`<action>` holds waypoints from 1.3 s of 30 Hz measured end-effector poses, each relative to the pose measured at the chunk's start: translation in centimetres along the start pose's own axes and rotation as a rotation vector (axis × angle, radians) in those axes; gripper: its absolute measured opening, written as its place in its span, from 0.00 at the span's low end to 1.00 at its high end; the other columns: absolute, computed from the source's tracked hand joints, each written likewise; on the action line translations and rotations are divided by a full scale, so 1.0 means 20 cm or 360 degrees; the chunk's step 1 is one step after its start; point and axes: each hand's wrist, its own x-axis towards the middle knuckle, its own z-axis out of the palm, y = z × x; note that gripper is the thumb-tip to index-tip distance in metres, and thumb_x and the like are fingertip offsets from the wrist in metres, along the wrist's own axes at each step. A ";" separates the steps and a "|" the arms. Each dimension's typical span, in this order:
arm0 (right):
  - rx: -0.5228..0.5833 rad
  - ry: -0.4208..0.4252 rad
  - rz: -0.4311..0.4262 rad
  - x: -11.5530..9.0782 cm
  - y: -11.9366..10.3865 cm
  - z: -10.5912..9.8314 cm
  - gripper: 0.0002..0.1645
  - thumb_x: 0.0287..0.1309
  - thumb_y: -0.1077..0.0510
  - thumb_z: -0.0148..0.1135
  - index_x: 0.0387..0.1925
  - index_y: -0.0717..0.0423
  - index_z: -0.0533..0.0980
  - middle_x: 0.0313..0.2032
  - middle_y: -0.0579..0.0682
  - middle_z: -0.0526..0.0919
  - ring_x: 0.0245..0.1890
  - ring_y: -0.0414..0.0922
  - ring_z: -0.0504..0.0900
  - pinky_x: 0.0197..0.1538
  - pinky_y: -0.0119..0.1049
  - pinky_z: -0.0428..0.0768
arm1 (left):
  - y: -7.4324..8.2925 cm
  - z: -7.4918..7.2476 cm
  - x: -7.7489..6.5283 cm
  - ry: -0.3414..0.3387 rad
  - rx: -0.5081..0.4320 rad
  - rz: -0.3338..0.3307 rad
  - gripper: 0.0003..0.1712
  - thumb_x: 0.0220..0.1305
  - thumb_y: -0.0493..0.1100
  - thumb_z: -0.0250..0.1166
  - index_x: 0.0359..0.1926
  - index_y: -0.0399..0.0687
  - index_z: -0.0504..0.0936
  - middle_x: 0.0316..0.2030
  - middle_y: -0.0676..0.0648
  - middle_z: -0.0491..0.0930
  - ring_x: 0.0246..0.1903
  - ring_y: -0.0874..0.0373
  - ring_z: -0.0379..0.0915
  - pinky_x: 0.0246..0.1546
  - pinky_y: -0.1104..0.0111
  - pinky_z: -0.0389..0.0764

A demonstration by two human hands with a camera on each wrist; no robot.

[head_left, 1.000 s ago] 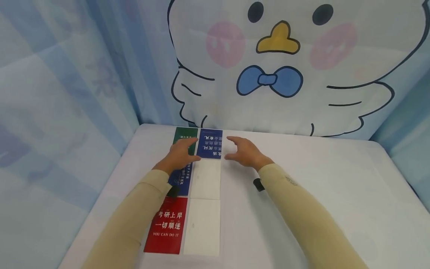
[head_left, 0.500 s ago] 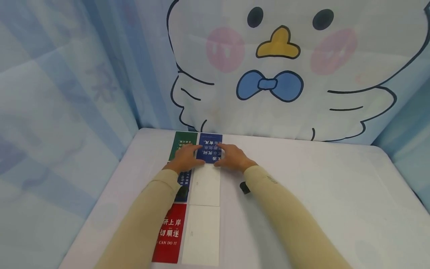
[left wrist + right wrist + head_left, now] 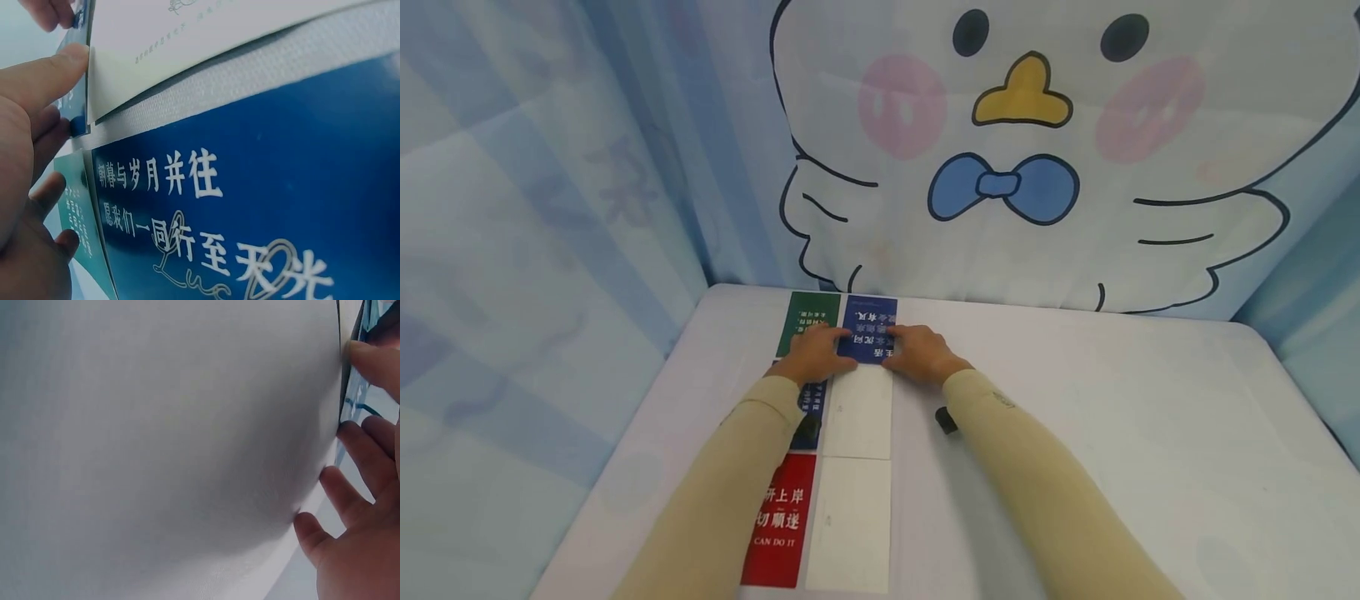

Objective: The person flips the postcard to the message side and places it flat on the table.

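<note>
A dark blue card [image 3: 870,321] with white lettering lies at the far end of the right column of cards, between both hands. At its left edge my left hand [image 3: 812,354] touches it with the thumb [image 3: 72,53] at the near corner and the index fingertip farther up. My right hand [image 3: 921,354] is at the opposite edge, thumb [image 3: 369,359] at the near corner; its other fingers are spread and rest at the tabletop. Beneath the left hand are a green card [image 3: 812,308] and another blue card [image 3: 300,150], both partly covered.
Two cream cards [image 3: 859,412] lie in line nearer the person, beside a red card [image 3: 778,533] partly hidden by the left sleeve [image 3: 722,483]. The white table [image 3: 1075,433] extends right. A printed curtain [image 3: 1000,242] hangs behind the far edge.
Both hands have come inward to the far blue card's edges, the right one moving left from beside it. In the last half second they have barely moved.
</note>
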 end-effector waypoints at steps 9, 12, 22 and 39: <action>-0.0028 -0.0005 -0.0079 0.00 0.04 -0.02 0.37 0.66 0.47 0.59 0.72 0.55 0.66 0.69 0.59 0.68 0.70 0.57 0.65 0.72 0.49 0.61 | 0.00 0.02 0.04 0.0049 0.0037 0.0067 0.35 0.65 0.53 0.66 0.70 0.49 0.71 0.71 0.39 0.65 0.73 0.42 0.51 0.71 0.44 0.50; 0.0005 -0.0020 -0.0073 0.00 0.04 -0.02 0.37 0.65 0.47 0.59 0.72 0.55 0.66 0.70 0.59 0.68 0.70 0.57 0.64 0.72 0.49 0.61 | 0.00 0.02 0.04 0.0060 0.0027 0.0065 0.34 0.66 0.53 0.65 0.70 0.49 0.72 0.71 0.39 0.64 0.73 0.42 0.51 0.71 0.44 0.50; 0.0156 0.0184 -0.0010 -0.01 0.04 0.00 0.27 0.67 0.58 0.50 0.67 0.57 0.72 0.65 0.55 0.75 0.68 0.54 0.68 0.71 0.48 0.62 | 0.03 0.02 0.02 0.0229 -0.0112 0.0072 0.28 0.65 0.48 0.59 0.66 0.47 0.76 0.66 0.40 0.71 0.69 0.43 0.60 0.69 0.44 0.53; 0.0391 0.0534 0.0049 -0.03 0.00 -0.03 0.20 0.69 0.60 0.55 0.60 0.57 0.77 0.56 0.55 0.82 0.59 0.52 0.77 0.64 0.47 0.72 | 0.07 0.02 0.01 0.0488 -0.0490 0.0097 0.13 0.69 0.35 0.60 0.53 0.43 0.80 0.50 0.44 0.80 0.55 0.47 0.71 0.66 0.51 0.62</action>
